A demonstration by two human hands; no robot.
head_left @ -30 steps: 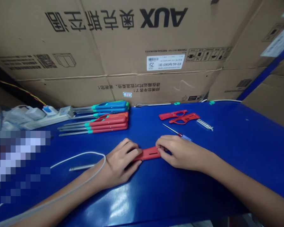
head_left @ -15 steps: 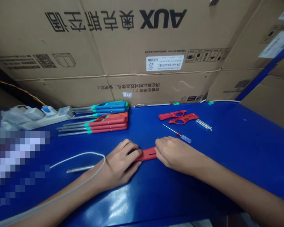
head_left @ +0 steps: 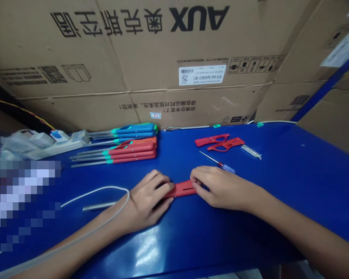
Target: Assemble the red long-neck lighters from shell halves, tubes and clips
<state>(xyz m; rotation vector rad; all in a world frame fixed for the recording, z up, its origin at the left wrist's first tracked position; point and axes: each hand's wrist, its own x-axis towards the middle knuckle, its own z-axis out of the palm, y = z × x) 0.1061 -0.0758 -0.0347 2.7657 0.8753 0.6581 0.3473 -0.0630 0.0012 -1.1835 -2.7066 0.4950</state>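
A red plastic handle piece [head_left: 181, 189] lies across the blue table between my hands, with a dark slot in its top face. My left hand [head_left: 148, 201] grips its left end, and the fingers hide that end. My right hand [head_left: 218, 186] pinches its right end between fingers and thumb. Just beyond my right hand lies a small screwdriver [head_left: 225, 167] with a clear blue handle, not touching it. Farther back sit two loose red handle halves [head_left: 227, 144] and a short metal shaft [head_left: 251, 152].
Stacked red tools [head_left: 130, 152] and blue tools [head_left: 133, 131] with metal shafts lie at the back left, near a power strip [head_left: 55, 144]. A white cable [head_left: 95, 192] and metal rod [head_left: 99, 206] lie by my left wrist. Cardboard cartons [head_left: 163, 50] wall off the blue table's [head_left: 279, 155] far edge.
My right fingers have curled from lying flat against the red piece to pinching its end. The view has tilted slightly, and the left hand stays in about the same place.
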